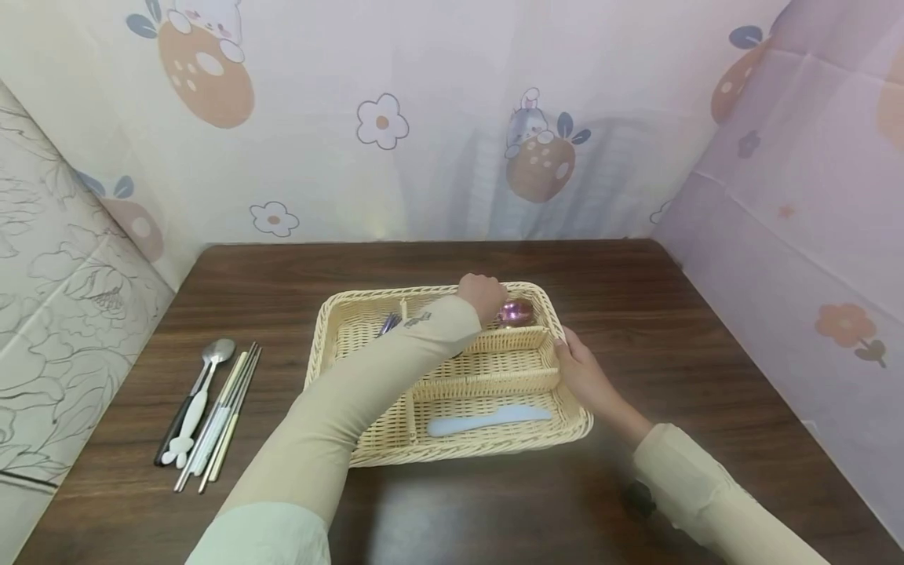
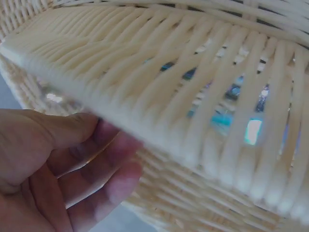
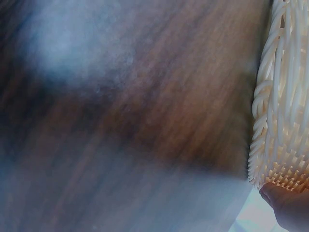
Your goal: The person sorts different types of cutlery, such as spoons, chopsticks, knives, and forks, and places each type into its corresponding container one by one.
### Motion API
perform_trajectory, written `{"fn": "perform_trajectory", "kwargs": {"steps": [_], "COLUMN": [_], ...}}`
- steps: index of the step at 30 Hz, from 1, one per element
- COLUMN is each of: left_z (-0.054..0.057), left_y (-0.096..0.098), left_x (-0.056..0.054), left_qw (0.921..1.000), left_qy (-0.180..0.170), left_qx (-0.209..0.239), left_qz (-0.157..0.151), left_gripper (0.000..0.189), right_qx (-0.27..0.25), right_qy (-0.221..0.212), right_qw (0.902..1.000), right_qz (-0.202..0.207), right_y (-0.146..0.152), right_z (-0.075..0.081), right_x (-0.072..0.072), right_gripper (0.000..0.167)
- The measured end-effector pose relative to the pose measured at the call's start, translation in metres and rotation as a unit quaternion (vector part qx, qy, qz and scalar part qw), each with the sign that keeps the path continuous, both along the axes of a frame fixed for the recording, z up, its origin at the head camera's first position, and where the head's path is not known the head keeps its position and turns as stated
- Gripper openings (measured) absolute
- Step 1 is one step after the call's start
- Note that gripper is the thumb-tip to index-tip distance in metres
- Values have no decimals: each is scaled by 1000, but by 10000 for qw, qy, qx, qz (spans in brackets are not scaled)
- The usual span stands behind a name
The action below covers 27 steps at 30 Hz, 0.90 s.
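A cream woven basket with several compartments sits on the table. My left hand reaches into its back right compartment, beside a shiny pinkish-purple spoon. In the left wrist view, thumb and curled fingers pinch at the spoon's neck behind the woven divider, which partly hides the fingertips. Iridescent metal shows through the weave. My right hand grips the basket's right end, thumb at the rim. A pale blue plastic knife lies in the front compartment. Purple metal cutlery shows beside my left forearm.
On the left of the dark wooden table lie a black-handled spoon, a white-handled spoon and several chopsticks. Patterned cloth hangs along the back and both sides. My left forearm crosses over the basket's left part.
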<state>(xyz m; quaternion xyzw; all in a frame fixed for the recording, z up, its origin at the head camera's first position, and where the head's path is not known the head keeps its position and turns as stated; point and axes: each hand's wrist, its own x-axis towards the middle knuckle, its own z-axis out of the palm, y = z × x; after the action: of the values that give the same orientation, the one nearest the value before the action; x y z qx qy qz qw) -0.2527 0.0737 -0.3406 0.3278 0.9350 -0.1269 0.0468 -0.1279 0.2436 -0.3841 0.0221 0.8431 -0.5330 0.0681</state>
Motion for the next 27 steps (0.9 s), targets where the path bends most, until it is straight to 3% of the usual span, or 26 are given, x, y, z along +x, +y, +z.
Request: {"fn": "perform_trajectory", "kwargs": {"steps": [3, 6, 10, 14, 17, 21, 24, 27], "left_z": [14, 38, 67, 75, 67, 39, 14, -4], "left_y": [-17, -51, -124, -213, -277, -344, -374, -388], "left_x": [3, 12, 32, 45, 53, 71, 89, 104], "left_qw": [9997, 9980, 9915, 9830, 9758, 9618, 9476, 9342], "left_qy": [67, 92, 0, 58, 43, -392, -784, -1006], "left_qx": [251, 626, 1297, 1676, 1726, 1955, 2148, 2184], "left_qz": [-28, -35, 144, 749, 1343, 1878, 2230, 2634], "left_gripper": [22, 22, 21, 12, 5, 8, 10, 23], "right_qx": [116, 186, 203, 192, 199, 179, 176, 212], "right_qy": [6, -19, -85, -104, -102, -132, -179, -230], "right_qw": [9999, 9998, 9997, 9997, 9997, 9997, 9995, 9993], "right_qz": [18, 40, 66, 102, 107, 137, 187, 217], "right_y": [-1, -1, -1, 1, 3, 3, 2, 1], "right_z": [-2, -3, -2, -1, 0, 2, 2, 3], "right_x": [-1, -2, -3, -2, -1, 1, 0, -2], "right_gripper": [52, 53, 55, 55, 56, 56, 57, 58]}}
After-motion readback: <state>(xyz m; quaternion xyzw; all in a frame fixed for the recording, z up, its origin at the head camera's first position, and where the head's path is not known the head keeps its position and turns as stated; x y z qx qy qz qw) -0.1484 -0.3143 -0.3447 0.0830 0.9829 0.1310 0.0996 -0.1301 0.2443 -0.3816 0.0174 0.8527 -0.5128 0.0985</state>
